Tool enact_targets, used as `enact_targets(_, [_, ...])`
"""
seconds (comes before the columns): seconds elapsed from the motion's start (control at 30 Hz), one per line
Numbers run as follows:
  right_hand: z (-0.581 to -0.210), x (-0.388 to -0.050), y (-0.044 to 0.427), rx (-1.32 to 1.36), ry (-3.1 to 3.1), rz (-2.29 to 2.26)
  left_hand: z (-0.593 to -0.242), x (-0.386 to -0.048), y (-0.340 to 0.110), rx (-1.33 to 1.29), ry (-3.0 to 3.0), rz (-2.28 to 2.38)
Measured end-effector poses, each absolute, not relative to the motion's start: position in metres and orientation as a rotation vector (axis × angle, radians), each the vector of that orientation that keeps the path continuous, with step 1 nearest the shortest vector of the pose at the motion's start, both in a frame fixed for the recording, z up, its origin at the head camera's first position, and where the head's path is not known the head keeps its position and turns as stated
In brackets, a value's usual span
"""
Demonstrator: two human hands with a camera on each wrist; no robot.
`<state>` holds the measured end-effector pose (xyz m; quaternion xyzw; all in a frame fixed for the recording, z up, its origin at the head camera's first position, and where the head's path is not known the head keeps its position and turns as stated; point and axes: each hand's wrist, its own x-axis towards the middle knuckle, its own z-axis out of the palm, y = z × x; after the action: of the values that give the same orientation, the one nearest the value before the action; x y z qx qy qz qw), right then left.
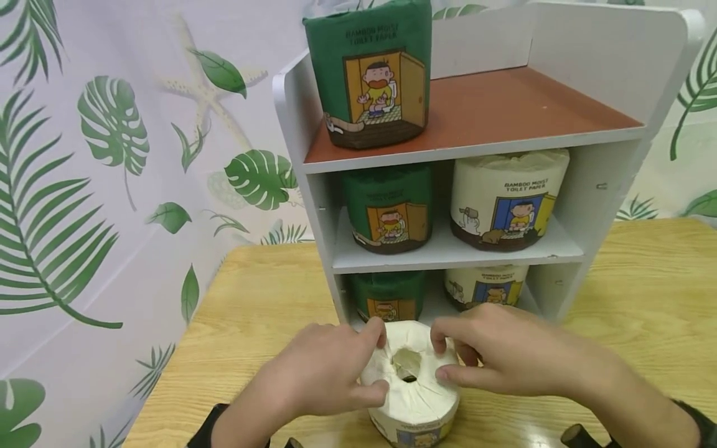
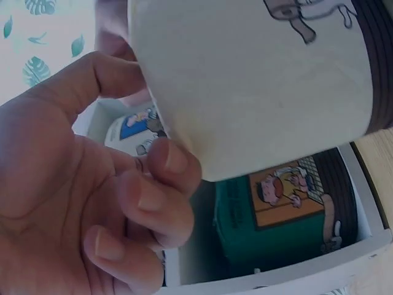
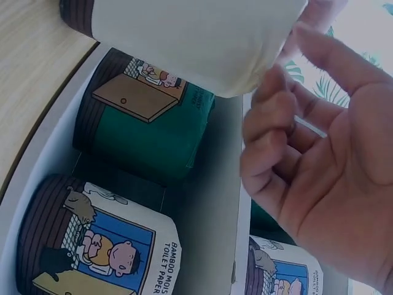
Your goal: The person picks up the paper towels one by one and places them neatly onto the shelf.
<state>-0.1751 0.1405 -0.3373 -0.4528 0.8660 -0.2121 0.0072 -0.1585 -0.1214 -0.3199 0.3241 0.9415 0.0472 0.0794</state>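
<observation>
A cream-wrapped toilet roll [image 1: 411, 407] stands upright on the wooden table in front of the shelf, its pleated top and centre hole facing up. My left hand [image 1: 327, 370] holds its left upper edge, thumb at the near side and curled forefinger at the far side. On the right upper edge, my right hand [image 1: 493, 351] holds it in the same way, its thumb beside the hole. Close up in the left wrist view, the roll's wrapper [image 2: 245, 86] touches my fingers. The right wrist view shows curled fingers at the wrapper's edge [image 3: 252, 74].
Right behind the roll stands a white shelf [image 1: 459, 260] with a red-brown top board [image 1: 521, 106]. A green wrapped roll [image 1: 330, 68] sits on top. Green [image 1: 358, 193] and cream rolls [image 1: 476, 180] fill the lower levels. Wooden table [image 1: 252, 298] extends on both sides.
</observation>
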Motion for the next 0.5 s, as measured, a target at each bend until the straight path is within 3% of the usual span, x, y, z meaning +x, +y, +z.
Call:
enact_targets(0.27, [-0.338,-0.169,0.131,-1.918,2.681,-0.728,-0.319,-0.156,-0.119,0.987,2.833,0.097])
enact_targets(0.5, [-0.354,-0.162,0.115,-1.9,2.755,-0.453,-0.311,-0.159,-0.127,0.923,2.879,0.206])
